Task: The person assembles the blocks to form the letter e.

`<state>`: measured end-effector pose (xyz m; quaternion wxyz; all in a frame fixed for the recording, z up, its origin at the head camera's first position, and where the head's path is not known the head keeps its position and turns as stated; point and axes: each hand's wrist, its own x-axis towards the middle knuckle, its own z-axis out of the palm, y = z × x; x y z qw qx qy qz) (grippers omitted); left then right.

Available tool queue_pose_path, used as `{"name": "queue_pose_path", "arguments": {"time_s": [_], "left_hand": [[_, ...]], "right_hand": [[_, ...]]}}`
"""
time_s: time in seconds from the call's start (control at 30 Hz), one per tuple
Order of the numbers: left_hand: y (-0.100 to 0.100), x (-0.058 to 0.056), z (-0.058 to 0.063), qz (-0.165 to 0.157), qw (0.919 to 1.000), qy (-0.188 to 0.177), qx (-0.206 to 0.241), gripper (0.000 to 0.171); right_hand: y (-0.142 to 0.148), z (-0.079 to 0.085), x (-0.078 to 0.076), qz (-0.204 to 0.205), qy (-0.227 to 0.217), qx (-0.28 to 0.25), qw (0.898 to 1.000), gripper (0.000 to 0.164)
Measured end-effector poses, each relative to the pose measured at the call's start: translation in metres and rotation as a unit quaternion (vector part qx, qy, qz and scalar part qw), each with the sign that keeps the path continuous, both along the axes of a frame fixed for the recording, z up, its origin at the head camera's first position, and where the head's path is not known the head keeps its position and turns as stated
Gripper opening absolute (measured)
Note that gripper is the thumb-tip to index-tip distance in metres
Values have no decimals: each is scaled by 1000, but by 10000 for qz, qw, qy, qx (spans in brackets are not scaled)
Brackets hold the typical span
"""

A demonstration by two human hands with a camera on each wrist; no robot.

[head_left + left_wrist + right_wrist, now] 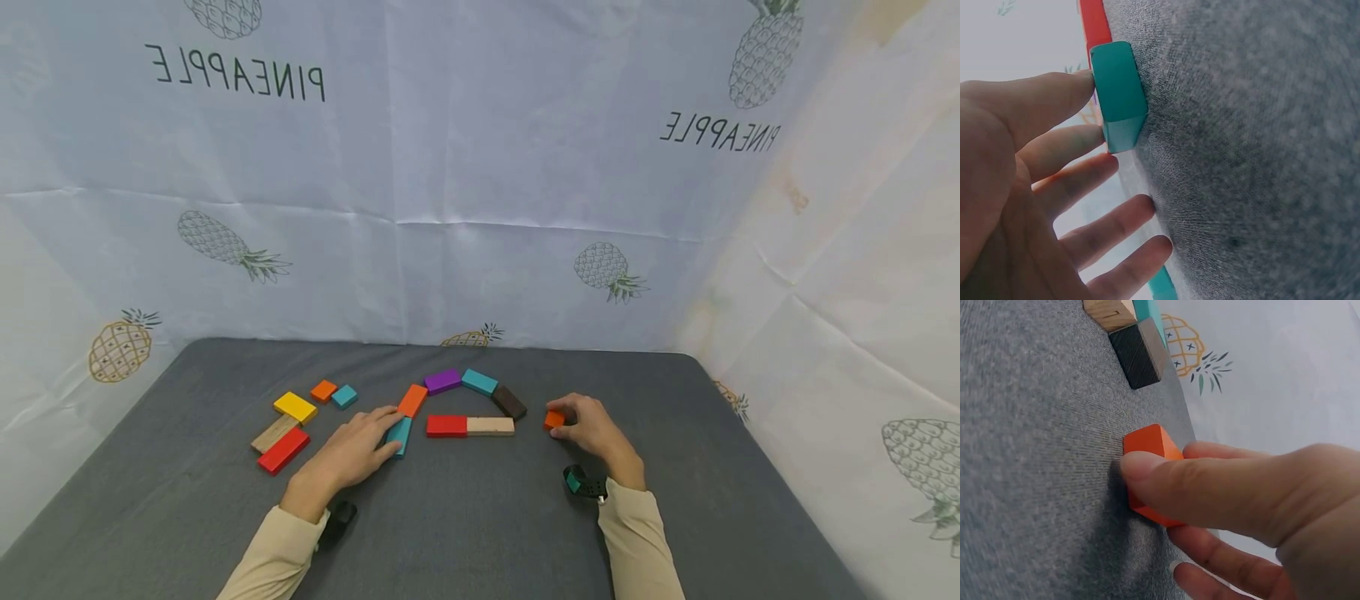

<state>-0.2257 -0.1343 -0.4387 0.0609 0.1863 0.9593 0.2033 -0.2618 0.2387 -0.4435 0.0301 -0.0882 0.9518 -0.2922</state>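
Observation:
My left hand (pixel 352 450) holds a teal wooden block (pixel 400 435) by thumb and index finger; its other fingers spread loosely in the left wrist view. That block lies on the cloth at the lower left end of an arch of blocks: orange (pixel 413 400), purple (pixel 442 382), teal (pixel 480 382) and dark brown (pixel 509 402). Under the arch, a red block (pixel 446 426) and a plain wood block (pixel 491 427) lie end to end. To the right, apart from the dark block, my right hand (pixel 596 429) pinches a small orange block (pixel 1147 440) at the cloth.
Left of my left hand lie a yellow block (pixel 296 407), a plain wood block (pixel 275 433), a red block (pixel 283 451), a small orange block (pixel 324 391) and a small teal block (pixel 345 396). Grey cloth (pixel 480 525) covers the table; a pineapple-print sheet (pixel 480 150) hangs behind.

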Motion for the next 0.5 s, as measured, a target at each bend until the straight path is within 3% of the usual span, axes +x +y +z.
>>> {"name": "queue_pose_path", "arguments": {"time_s": [0.27, 0.5], "left_hand": [[0, 0, 0, -7, 10000, 18, 1, 52], [0, -1, 0, -23, 10000, 7, -3, 52]], "right_hand": [[-5, 2, 1, 231, 304, -95, 9992, 39], [-14, 6, 2, 463, 302, -393, 9977, 37]]}}
